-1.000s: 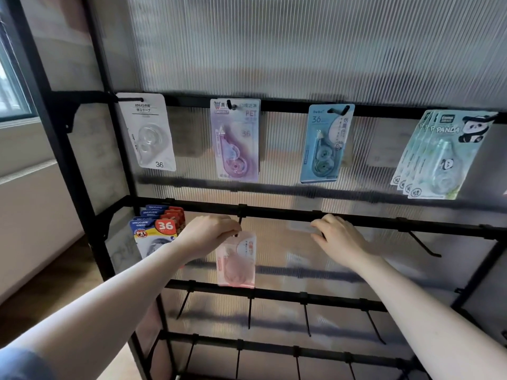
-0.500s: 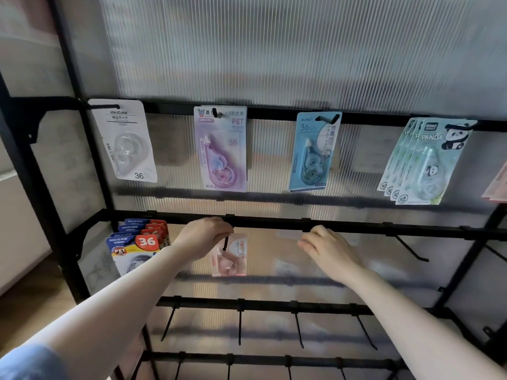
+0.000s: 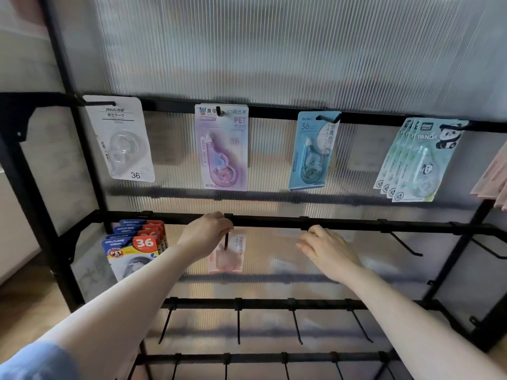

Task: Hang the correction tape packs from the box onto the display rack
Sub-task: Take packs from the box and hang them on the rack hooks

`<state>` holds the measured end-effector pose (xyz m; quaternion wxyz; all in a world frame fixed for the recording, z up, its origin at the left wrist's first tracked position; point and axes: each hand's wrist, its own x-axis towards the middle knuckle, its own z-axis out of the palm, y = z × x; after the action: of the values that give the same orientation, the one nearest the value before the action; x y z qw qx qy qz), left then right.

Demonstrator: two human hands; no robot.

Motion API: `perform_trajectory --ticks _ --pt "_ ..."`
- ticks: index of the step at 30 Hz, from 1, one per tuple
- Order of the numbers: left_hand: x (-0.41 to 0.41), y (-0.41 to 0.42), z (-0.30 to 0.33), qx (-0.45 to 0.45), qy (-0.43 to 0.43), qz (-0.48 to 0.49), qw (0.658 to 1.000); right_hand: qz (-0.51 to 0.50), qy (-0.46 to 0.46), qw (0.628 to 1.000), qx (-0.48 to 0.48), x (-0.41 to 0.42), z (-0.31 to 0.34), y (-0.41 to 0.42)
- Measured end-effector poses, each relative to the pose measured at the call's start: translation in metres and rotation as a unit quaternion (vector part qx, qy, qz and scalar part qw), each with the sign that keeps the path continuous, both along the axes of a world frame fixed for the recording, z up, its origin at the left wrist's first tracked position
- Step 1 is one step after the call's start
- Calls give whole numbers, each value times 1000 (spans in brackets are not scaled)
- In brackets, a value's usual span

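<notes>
A pink correction tape pack (image 3: 229, 256) hangs from a black hook (image 3: 226, 239) on the display rack's middle bar (image 3: 274, 222). My left hand (image 3: 204, 234) pinches the pack's top edge right at that hook. About a hand's width to the right, my right hand (image 3: 326, 250) hovers just below the same bar with loosely bent fingers and holds nothing. The box is out of view.
The top bar carries a white pack (image 3: 120, 138), a purple pack (image 3: 222, 149), a blue pack (image 3: 312, 152) and several panda packs (image 3: 419, 160). Several blue-and-red packs (image 3: 131, 248) hang at the middle bar's left end. Bare hooks (image 3: 406, 244) stick out further right and on the lower bars (image 3: 238, 322).
The pink pack has slid back along the hook toward the bar, with my left hand still on its top. My right hand stays beside the bar. The view has drifted right.
</notes>
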<state>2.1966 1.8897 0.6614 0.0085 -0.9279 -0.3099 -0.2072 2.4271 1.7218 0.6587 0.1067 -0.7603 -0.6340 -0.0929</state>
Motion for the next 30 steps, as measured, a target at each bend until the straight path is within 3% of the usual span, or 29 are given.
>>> perform_trajectory --ticks 19,30 --pt "-28 -66 -15 20 -19 69 997 -35 6 999 27 -3 -23 -37" --pt "-1 -147 -98 -50 5 160 986 -14 49 997 -50 45 -104 -77"
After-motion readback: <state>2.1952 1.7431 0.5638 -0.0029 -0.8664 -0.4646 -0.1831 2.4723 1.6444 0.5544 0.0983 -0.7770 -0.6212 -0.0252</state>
